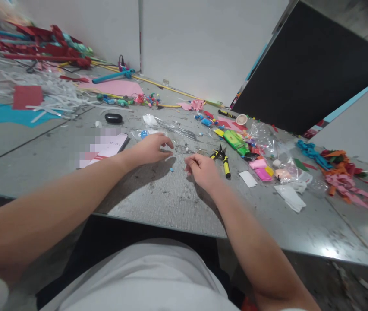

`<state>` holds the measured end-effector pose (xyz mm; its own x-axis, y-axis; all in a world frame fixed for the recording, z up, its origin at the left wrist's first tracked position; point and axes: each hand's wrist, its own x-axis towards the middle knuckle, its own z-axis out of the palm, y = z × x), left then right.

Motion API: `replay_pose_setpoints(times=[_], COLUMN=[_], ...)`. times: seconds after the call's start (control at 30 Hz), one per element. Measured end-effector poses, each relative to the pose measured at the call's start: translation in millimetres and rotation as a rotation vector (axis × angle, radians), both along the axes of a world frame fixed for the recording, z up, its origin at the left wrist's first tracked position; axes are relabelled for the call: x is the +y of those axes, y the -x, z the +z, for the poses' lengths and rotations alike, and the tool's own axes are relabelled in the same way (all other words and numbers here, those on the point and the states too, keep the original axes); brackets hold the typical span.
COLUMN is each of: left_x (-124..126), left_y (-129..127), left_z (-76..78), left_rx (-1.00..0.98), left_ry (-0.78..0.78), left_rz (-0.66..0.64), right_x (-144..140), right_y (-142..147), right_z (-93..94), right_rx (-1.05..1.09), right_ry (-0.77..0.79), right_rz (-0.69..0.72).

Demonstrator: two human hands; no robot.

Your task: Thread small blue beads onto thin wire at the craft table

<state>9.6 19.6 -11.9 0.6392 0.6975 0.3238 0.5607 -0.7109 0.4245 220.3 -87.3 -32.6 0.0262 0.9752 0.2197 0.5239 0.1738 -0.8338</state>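
Note:
My left hand (151, 149) hovers over the table's middle, thumb and fingers apart around a gap with nothing visible in it. To its right, my right hand (203, 170) has its fingertips curled together in a pinch; whatever they may hold is too small or hidden. Between the hands lies a tiny blue bit (171, 169) on the grey table (167, 203). Beyond the fingertips is a small white piece (187, 149) near some thin wire. Yellow-and-black pliers (225, 166) lie with jaws spread just right of my right hand. A bundle of thin wires (177, 127) stretches behind both hands.
A phone (112, 144) and a black oval case (113, 118) are left of my hands. Colourful clay packets (234, 141), a white card (248, 179) and crumpled plastic (264, 136) sit to the right. Paper strips (54, 86) and coloured paper crowd the far left. A pale partition (209, 47) stands behind.

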Motion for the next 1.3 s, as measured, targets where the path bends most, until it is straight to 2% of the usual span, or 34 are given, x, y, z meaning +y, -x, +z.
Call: replay_pose_setpoints(times=[0.1,0.23,0.47,0.7,0.77,0.93,1.13,1.3], left_x=[-2.7,-8.8,-10.0,-11.2,-13.9,-22.7,-28.6,-31.0], left_y=[-1.1,-3.3,-3.9,-3.9,-4.5,-6.9,-8.9,-8.7], left_z=[2.9,8.2,7.9,6.9,7.9,9.4,9.8,13.5], left_rx=[-0.084,-0.124,-0.124,-0.126,-0.117,-0.126,-0.178,-0.216], left_ry=[-0.003,0.048,0.069,0.113,0.131,0.219,0.344,0.386], left_rz=[0.034,-0.008,-0.083,-0.119,-0.134,-0.178,-0.201,-0.213], right_x=[0.7,1.4,-9.5,-12.5,-13.6,-17.6,-20.1,-25.9], right_y=[1.3,3.1,8.1,12.4,11.3,10.1,16.2,16.8], right_z=[-3.9,-9.9,-0.4,1.8,3.6,9.2,4.4,7.1], right_rx=[0.096,0.218,0.077,0.17,0.14,0.038,0.111,0.106], right_ry=[-0.001,-0.014,-0.103,-0.104,-0.105,-0.158,-0.25,-0.236], right_rz=[0.025,0.043,0.06,-0.003,-0.024,-0.03,0.042,-0.043])
